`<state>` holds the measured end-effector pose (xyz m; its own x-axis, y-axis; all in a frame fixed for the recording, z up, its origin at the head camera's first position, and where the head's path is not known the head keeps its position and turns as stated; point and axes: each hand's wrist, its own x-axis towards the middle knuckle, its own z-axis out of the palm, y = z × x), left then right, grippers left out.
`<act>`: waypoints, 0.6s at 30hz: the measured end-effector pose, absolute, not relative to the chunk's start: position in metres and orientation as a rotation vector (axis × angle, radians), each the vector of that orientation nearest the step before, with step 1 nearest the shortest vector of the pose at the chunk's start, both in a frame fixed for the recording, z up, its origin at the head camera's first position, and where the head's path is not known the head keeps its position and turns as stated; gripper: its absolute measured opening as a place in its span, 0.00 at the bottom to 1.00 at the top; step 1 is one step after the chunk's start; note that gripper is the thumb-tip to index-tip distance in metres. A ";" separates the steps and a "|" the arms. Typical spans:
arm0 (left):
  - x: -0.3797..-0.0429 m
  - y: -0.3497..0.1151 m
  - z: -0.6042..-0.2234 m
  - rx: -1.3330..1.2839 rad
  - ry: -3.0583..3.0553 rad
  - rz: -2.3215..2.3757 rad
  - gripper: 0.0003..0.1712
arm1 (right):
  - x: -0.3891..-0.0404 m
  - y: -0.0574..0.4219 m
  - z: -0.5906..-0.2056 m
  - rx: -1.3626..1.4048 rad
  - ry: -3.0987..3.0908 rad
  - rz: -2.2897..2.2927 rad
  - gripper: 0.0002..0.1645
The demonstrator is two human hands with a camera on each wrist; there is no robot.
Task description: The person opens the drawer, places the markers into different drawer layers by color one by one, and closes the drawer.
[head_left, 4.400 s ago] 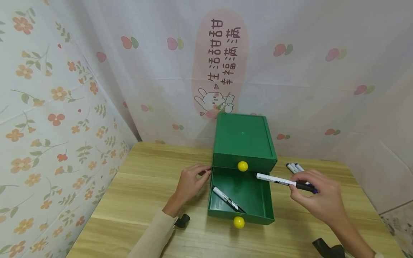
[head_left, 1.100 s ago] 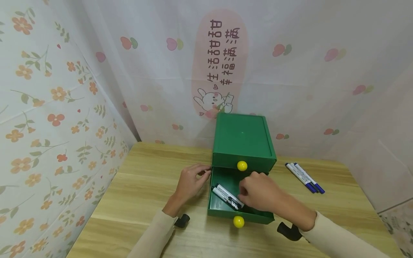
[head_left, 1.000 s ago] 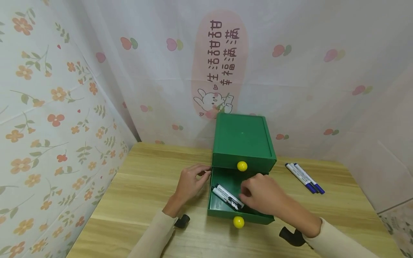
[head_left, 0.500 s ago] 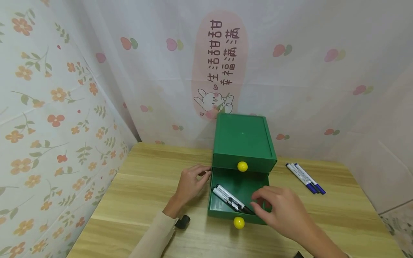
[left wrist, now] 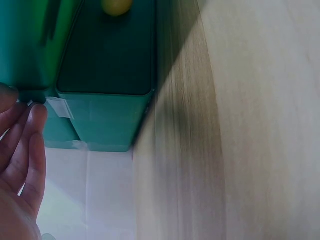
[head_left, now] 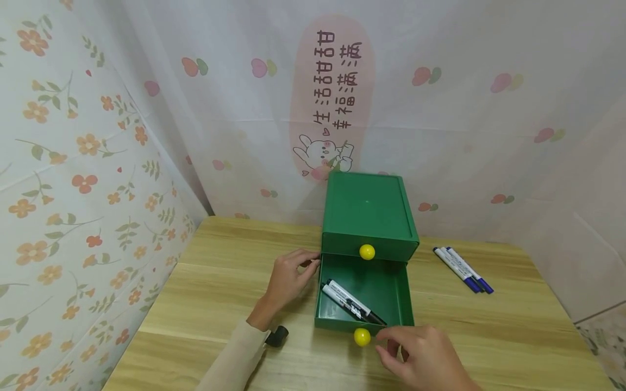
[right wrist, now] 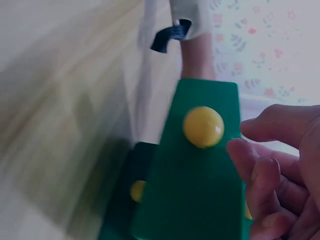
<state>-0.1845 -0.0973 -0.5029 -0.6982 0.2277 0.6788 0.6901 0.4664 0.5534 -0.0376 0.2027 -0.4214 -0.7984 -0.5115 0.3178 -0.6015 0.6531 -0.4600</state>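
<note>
A green drawer cabinet (head_left: 369,206) stands on the table with its open drawer (head_left: 386,288) pulled out below the top one. Two white markers with black caps (head_left: 349,300) lie side by side, slanting, in that drawer. My left hand (head_left: 292,274) touches the cabinet's left side with its fingertips, fingers fairly straight in the left wrist view. My right hand (head_left: 423,353) is at the drawer's front right, thumb and fingers apart and holding nothing. Its fingertips are just right of the yellow knob (head_left: 362,337), and close beside that knob in the right wrist view.
Three white markers (head_left: 462,270) with mostly blue caps lie together to the cabinet's right. Another yellow knob (head_left: 367,252) is on the top drawer, and a lower drawer's knob (right wrist: 138,191) shows in the right wrist view. A printed curtain (head_left: 235,119) hangs behind the wooden table (head_left: 195,320).
My right hand laid a black-capped marker beside the other in the drawer, let go, and drew back toward the front knob. The left hand stayed in place.
</note>
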 end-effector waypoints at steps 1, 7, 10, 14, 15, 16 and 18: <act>-0.184 -0.097 -0.503 -0.761 -2.198 -1.172 0.08 | -0.036 0.203 -0.424 0.905 -2.747 0.856 0.08; -0.184 -0.098 -0.503 -0.758 -2.207 -1.174 0.08 | -0.034 0.200 -0.437 0.832 -2.889 0.831 0.06; -0.185 -0.098 -0.504 -0.765 -2.199 -1.161 0.08 | -0.034 0.199 -0.443 0.804 -2.913 0.804 0.06; -0.185 -0.098 -0.505 -0.764 -2.204 -1.151 0.08 | -0.036 0.198 -0.450 0.780 -2.900 0.769 0.06; -0.185 -0.098 -0.505 -0.760 -2.216 -1.155 0.08 | -0.036 0.198 -0.451 0.776 -2.894 0.761 0.06; -0.185 -0.098 -0.505 -0.758 -2.219 -1.156 0.08 | -0.037 0.197 -0.452 0.774 -2.889 0.754 0.07; -0.185 -0.098 -0.505 -0.752 -2.225 -1.162 0.08 | -0.037 0.196 -0.453 0.769 -2.887 0.740 0.07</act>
<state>-0.1850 -0.0978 -0.5047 -0.7137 0.2344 0.6601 0.6756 0.4790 0.5604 -0.0372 0.1964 -0.4533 -0.8733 -0.4528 0.1800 -0.4835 0.7597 -0.4349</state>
